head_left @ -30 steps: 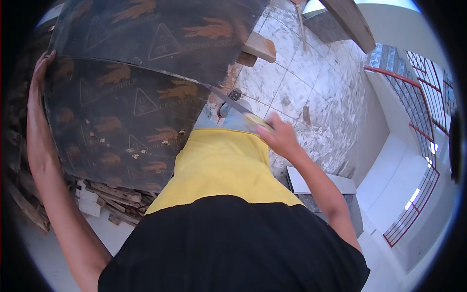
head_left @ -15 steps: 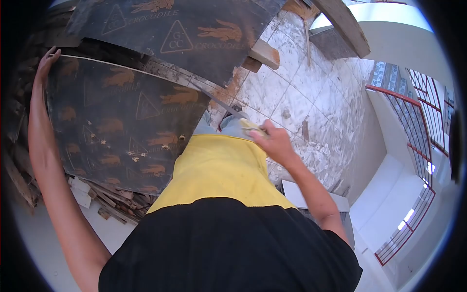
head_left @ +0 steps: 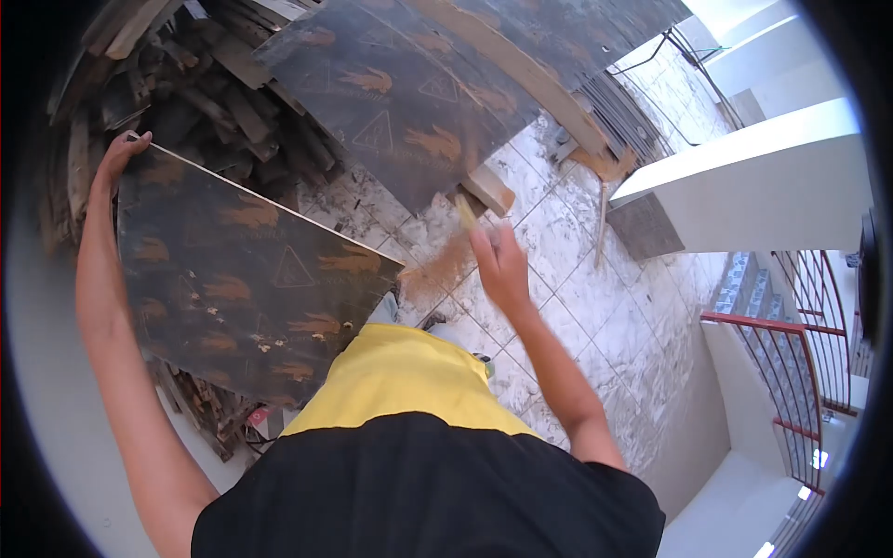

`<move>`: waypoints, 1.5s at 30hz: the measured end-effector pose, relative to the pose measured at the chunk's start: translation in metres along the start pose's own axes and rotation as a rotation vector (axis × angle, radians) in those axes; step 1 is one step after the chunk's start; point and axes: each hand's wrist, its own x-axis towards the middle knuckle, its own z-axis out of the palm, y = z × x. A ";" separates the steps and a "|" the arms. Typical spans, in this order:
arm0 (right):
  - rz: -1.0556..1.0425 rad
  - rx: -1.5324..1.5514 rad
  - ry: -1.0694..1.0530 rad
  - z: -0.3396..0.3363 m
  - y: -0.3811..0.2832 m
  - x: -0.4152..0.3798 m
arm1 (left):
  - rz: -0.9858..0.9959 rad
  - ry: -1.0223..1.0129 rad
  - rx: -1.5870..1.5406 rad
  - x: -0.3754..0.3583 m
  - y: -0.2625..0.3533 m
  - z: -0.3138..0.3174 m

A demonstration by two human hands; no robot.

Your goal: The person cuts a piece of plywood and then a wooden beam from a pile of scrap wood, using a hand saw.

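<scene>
My left hand [head_left: 124, 155] grips the top corner of a dark plywood panel [head_left: 242, 288] printed with orange crocodile marks. The panel stands tilted against my body, apart from the larger sheet. My right hand [head_left: 499, 263] is raised over the tiled floor, closed on a yellow-handled tool [head_left: 463, 212] that is blurred; its blade is not clear. A larger sheet of the same plywood [head_left: 409, 102] lies beyond, resting on a wood block [head_left: 488, 189]. Orange sawdust [head_left: 437, 274] covers the tiles between the two sheets.
A heap of dark timber offcuts [head_left: 186, 93] is piled at the back left, and more scraps [head_left: 209, 409] lie under the panel. A white wall block [head_left: 744, 167] and a red stair railing [head_left: 800, 344] stand to the right.
The panel has separated from the larger sheet and swung towards me. My right hand moved up and away from the cut line. The view has tilted upwards.
</scene>
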 end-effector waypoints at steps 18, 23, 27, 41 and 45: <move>-0.203 0.073 -0.766 0.102 -0.009 -0.006 | 0.226 0.445 -0.170 -0.288 0.037 -0.123; -0.193 0.498 -0.634 0.129 0.026 0.031 | 0.365 0.726 -0.377 -0.353 -0.012 -0.107; -0.420 -0.709 -0.971 0.148 0.118 0.038 | 0.316 1.122 -0.391 -0.397 -0.007 -0.096; 0.544 1.450 -1.144 0.135 -0.272 -0.004 | 0.315 1.378 0.083 -0.494 0.194 -0.058; 0.496 1.505 -0.975 0.107 -0.263 -0.012 | 0.513 1.320 0.008 -0.528 0.228 -0.008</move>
